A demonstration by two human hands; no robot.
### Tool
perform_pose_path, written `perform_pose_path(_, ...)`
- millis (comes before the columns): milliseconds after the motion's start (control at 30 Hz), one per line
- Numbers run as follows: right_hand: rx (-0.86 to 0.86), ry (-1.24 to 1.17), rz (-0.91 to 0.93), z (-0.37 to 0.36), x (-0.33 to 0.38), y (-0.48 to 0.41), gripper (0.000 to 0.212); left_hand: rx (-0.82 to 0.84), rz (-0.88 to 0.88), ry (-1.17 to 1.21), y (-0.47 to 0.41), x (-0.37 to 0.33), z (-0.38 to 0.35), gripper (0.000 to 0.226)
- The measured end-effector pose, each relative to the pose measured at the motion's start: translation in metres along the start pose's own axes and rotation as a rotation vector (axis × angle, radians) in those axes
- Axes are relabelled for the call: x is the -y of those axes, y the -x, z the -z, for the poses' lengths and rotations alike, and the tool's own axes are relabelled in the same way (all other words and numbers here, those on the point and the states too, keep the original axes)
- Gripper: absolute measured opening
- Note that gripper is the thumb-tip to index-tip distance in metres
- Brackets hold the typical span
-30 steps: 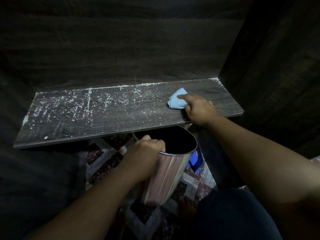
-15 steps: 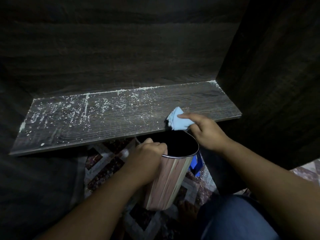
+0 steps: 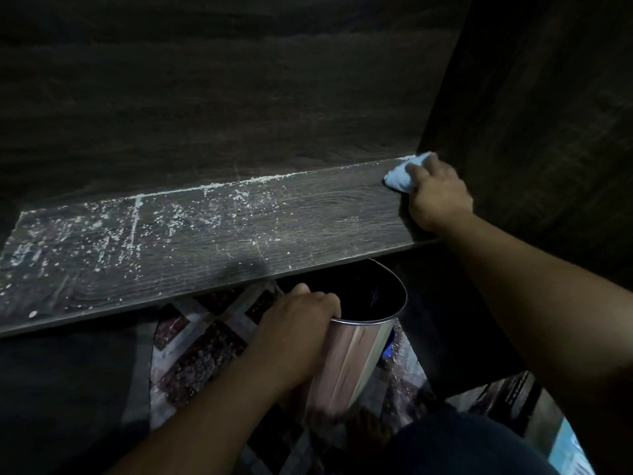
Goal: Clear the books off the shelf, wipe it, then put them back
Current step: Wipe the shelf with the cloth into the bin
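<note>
The dark wooden shelf (image 3: 308,221) carries no books; white dust and crumbs speckle its left and middle parts and line its back edge. My right hand (image 3: 438,197) holds a light blue cloth (image 3: 402,174) bunched under the fingers, pressed into the shelf's back right corner. Below the front edge, my left hand (image 3: 298,323) grips the rim of a shiny metal bin (image 3: 356,351) with a dark inside, held just under the shelf lip. No books are in view.
The cabinet's back panel (image 3: 222,97) and right side wall (image 3: 548,132) close in the shelf. Below lies a patterned tiled floor (image 3: 205,344). My dark trouser leg (image 3: 462,447) fills the bottom right.
My right hand carried the cloth from the front edge above the bin back to the shelf's rear right corner. My left hand kept hold of the bin.
</note>
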State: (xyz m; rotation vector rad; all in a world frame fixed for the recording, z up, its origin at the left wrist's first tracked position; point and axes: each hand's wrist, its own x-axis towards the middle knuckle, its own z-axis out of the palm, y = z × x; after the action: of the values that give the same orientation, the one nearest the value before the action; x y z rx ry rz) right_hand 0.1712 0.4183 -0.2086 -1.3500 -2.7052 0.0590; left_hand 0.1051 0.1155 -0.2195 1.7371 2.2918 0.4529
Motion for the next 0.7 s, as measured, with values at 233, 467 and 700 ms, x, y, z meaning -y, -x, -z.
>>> perform_pose_path(233, 0.006, -0.194, 0.041, -0.011, 0.027, 0.014, 0.055, -0.033, -0.009, 0.01, -0.009, -0.001, -0.006, 0.023)
perform_pose_path(467, 0.039, -0.477, 0.184, 0.012, 0.05, 0.06, 0.045, -0.056, -0.021, -0.032, -0.017, -0.008, -0.012, 0.031)
perform_pose_path(700, -0.294, -0.254, 0.068, 0.022, 0.019, -0.019, 0.052, -0.055, -0.035, -0.046, -0.018, -0.009, -0.016, 0.024)
